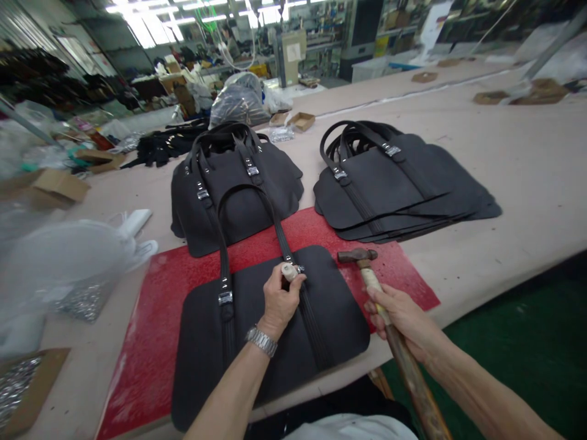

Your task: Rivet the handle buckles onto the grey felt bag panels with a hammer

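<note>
A dark bag panel (275,330) with a looped strap lies on a red mat (156,318) in front of me. My left hand (280,296), a watch on its wrist, is closed and pinches a small pale tool against the right metal buckle (298,267) on the strap. A second buckle (225,298) sits on the left strap. My right hand (398,315) grips the wooden handle of a hammer (367,263). Its rusty head hovers just right of the buckle, above the mat.
Two stacks of finished dark panels lie beyond the mat, one (233,183) centre-left and one (394,183) to the right. A clear plastic container (64,263) and a cardboard box (22,385) of small metal parts stand at left. The table edge (504,269) runs at right.
</note>
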`<move>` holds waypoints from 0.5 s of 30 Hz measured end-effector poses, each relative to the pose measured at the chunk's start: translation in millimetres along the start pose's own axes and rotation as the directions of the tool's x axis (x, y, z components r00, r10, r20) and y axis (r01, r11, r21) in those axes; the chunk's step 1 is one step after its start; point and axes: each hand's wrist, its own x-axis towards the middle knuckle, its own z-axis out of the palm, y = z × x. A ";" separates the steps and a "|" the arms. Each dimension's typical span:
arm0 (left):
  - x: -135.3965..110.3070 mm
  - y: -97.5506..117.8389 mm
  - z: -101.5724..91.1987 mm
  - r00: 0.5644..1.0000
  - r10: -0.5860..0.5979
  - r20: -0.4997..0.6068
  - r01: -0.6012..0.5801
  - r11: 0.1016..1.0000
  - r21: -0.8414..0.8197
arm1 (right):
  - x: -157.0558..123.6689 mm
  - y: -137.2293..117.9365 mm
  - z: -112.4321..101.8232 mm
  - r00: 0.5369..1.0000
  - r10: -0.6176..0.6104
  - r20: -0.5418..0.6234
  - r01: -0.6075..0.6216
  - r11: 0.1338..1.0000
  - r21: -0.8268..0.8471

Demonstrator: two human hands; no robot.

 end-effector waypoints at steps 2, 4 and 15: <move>-3.1 -1.6 -0.1 0.997 0.071 0.034 -0.071 0.997 0.008 | -12.1 -19.5 9.6 0.979 -0.202 0.031 0.202 0.931 -0.305; -4.4 -3.0 -0.9 0.991 0.111 0.068 -0.110 0.994 -0.018 | -23.0 -36.5 21.1 0.877 -0.464 0.123 0.441 0.679 -0.586; -3.6 -5.0 -5.7 0.981 0.160 0.108 -0.162 0.987 0.010 | -104.9 -149.9 60.4 0.449 -0.837 0.314 0.578 0.003 -0.816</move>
